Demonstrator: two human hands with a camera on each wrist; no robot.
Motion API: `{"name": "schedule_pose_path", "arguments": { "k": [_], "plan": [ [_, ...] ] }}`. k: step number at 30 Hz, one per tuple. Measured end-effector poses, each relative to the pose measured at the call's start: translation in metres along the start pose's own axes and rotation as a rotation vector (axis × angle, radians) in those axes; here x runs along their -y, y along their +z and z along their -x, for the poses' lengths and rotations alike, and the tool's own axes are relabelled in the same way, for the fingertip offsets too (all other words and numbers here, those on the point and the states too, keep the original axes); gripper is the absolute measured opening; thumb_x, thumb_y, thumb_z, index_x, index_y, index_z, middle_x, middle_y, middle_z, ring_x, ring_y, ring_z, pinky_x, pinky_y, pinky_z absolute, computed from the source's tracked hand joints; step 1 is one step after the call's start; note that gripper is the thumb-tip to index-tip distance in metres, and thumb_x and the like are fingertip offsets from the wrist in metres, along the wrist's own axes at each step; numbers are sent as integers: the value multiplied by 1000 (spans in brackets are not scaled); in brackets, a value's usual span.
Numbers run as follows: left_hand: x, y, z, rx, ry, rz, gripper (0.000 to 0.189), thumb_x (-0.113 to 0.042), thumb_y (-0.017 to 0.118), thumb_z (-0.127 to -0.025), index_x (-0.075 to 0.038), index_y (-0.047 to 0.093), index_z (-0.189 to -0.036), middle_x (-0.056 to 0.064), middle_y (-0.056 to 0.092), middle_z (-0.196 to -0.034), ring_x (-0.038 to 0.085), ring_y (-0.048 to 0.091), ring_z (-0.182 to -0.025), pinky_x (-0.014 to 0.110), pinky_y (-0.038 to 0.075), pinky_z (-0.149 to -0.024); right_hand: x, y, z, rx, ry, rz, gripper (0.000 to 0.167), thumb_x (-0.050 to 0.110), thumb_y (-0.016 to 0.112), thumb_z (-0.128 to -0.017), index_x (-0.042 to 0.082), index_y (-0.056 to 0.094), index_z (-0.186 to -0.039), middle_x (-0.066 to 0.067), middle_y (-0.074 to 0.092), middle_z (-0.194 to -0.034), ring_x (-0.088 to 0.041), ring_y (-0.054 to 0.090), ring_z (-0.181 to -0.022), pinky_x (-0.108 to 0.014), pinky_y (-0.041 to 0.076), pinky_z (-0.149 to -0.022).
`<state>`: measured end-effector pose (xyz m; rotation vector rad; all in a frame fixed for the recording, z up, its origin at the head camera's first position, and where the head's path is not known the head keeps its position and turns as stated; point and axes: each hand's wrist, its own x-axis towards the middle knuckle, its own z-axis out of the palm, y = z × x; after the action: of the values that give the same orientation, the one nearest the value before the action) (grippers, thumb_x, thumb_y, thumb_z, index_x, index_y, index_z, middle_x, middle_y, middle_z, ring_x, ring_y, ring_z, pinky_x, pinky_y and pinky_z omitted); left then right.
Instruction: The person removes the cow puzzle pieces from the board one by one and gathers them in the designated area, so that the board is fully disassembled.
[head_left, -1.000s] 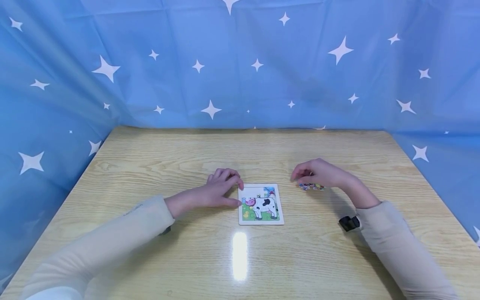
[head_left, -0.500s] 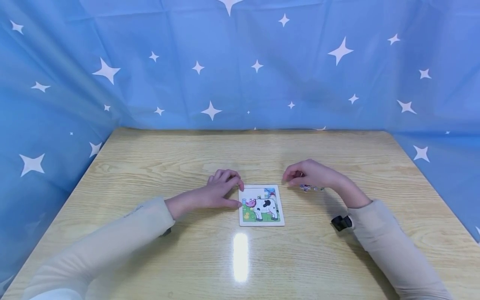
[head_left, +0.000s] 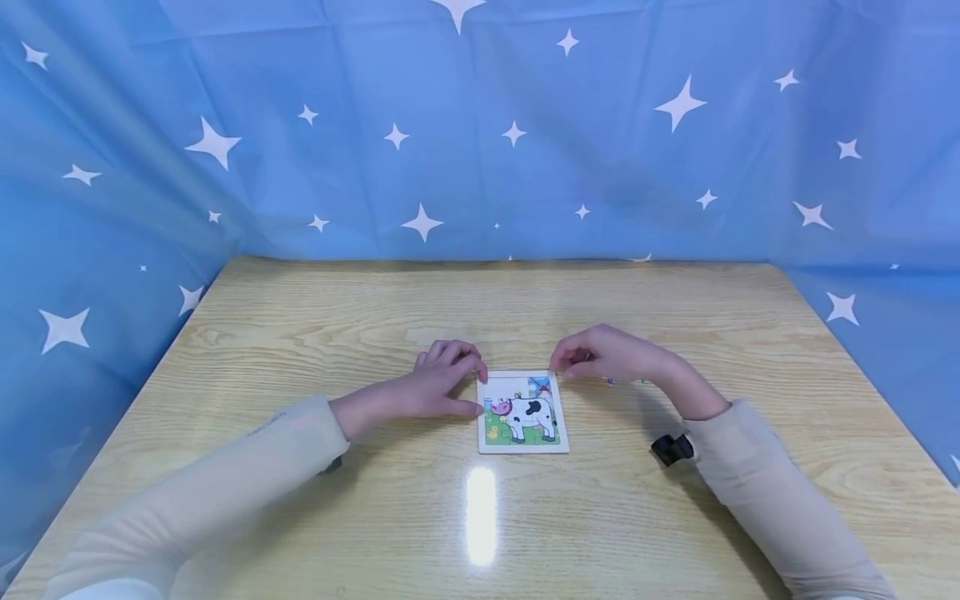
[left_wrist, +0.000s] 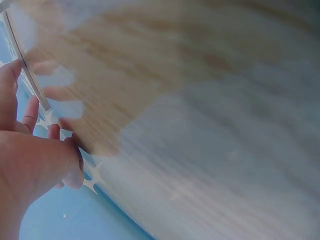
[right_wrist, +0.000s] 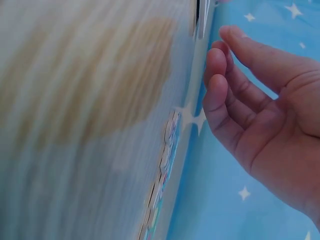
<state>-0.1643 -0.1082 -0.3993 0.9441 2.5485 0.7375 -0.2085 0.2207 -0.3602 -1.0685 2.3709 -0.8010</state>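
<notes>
By the left hand point(head_left: 444, 383), its fingers loosely spread, the left edge of a cow puzzle point(head_left: 523, 417) is touched. Filling seems under way; a piece appears to be needed in the blank top left. Near the far right corner the right hand point(head_left: 606, 354) is held, fingers curled; whether anything is pinched cannot be told. Loose pieces point(right_wrist: 163, 172) are partly hidden beneath. The wooden table point(head_left: 337, 308) is backed by a starry blue curtain point(head_left: 480, 175).

In the head view, the right hand point(head_left: 609, 354) hides most of the loose pieces point(head_left: 610, 381); whether its fingertips pinch one cannot be told. Lettering on the left sleeve point(head_left: 225, 467) is too small to read. The left wrist view crops the left hand point(left_wrist: 37, 162). Worktop point(right_wrist: 100, 90) grain blurs in both wrist views.
</notes>
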Motion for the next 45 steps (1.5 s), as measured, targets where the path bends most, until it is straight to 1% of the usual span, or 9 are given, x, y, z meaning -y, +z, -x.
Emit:
{"name": "schedule_pose_path", "arguments": {
  "k": [12,19,26,32,36,39,45],
  "plan": [
    [-2,-1,3,-3,6,2,39,-33,78,-102,-16,59,-132,22,38,-164,47,28,-149,60,29,-112,8,7,-10,54,-10,-32,12,3,75,-104,2,78,-116,4,74,-101,-14,66,-94,-32,56,-86],
    [-1,0,2,-4,-2,2,38,-34,78,-102,-17,60,-132,20,39,-162,46,28,-148,58,29,-111,11,11,-15,88,-33,-47,12,3,75,-104,2,77,-115,4,72,-96,-12,62,-87,-30,54,-80],
    [0,0,1,-2,-3,3,39,-34,76,-102,-17,59,-133,20,39,-161,46,28,-148,58,29,-111,15,12,-18,132,-54,-75,13,1,77,-101,1,77,-115,5,70,-91,-13,62,-84,-28,53,-77],
    [0,0,0,-6,1,-3,39,-34,77,-103,-17,59,-132,21,40,-161,46,29,-147,57,29,-111,13,14,-22,154,-22,-71,13,0,78,-101,4,77,-113,7,64,-86,-10,57,-79,-26,48,-74],
    [-1,0,0,-8,3,-3,39,-34,77,-102,-16,60,-132,21,40,-161,46,30,-147,57,30,-111,14,14,-23,167,6,-49,16,1,78,-101,6,78,-115,8,62,-85,-9,54,-76,-25,46,-73],
    [-1,-1,1,-7,0,-2,39,-34,77,-102,-16,60,-133,21,40,-162,46,30,-147,57,30,-111,15,15,-24,180,10,-37,17,1,79,-101,7,77,-117,8,62,-85,-8,53,-75,-24,45,-72],
    [-1,-1,1,-6,-3,-1,40,-35,78,-102,-17,60,-133,20,40,-162,45,29,-147,57,29,-112,18,15,-24,200,24,-47,19,1,80,-100,6,77,-118,6,62,-82,-8,52,-72,-24,43,-71]
  ]
}}
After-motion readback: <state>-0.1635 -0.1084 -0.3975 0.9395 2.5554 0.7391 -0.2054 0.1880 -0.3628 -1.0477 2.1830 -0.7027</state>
